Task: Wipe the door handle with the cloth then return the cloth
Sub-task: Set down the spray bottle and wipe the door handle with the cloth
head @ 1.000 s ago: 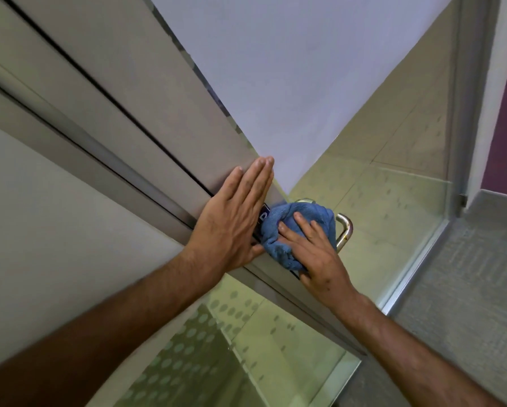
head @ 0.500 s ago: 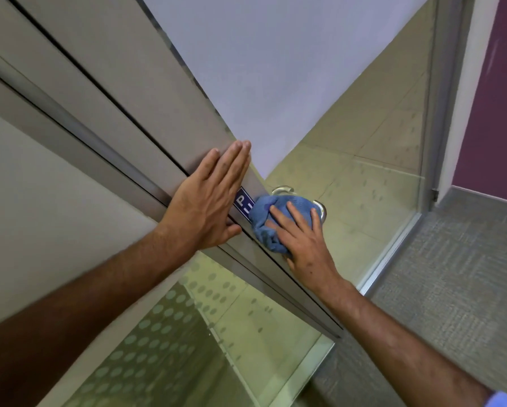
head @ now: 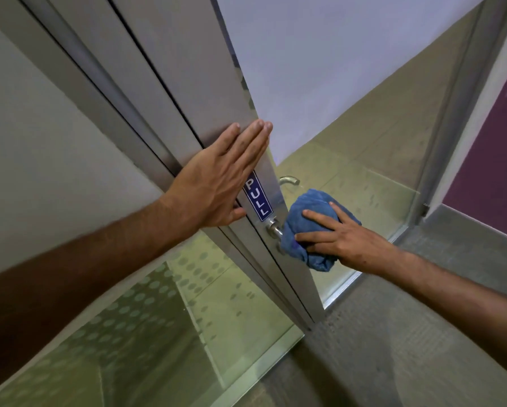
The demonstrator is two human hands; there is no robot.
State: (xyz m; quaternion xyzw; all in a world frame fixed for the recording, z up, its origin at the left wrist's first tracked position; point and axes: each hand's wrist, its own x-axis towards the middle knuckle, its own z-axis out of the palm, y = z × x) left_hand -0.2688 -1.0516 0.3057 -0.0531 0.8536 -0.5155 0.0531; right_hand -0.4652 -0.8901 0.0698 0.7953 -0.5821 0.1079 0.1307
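A bunched blue cloth (head: 306,212) wraps the curved metal door handle (head: 289,181), whose upper bend and lower mount (head: 274,227) show on either side of it. My right hand (head: 338,239) grips the cloth around the handle's bar. My left hand (head: 220,183) lies flat, fingers together, against the grey metal door stile (head: 205,92) just left of a blue PULL sticker (head: 258,199). The middle of the handle is hidden under the cloth.
The glass door (head: 349,83) stands partly open, with frosted film above and clear glass below. A dotted glass side panel (head: 146,315) is at lower left. Grey carpet (head: 393,333) covers the floor at right, and a purple wall (head: 495,171) stands at far right.
The view has swung so the door stands more upright. My right hand has slid the cloth down and outward along the handle, uncovering the PULL sticker and the handle's mounts. My left hand stays pressed on the stile.
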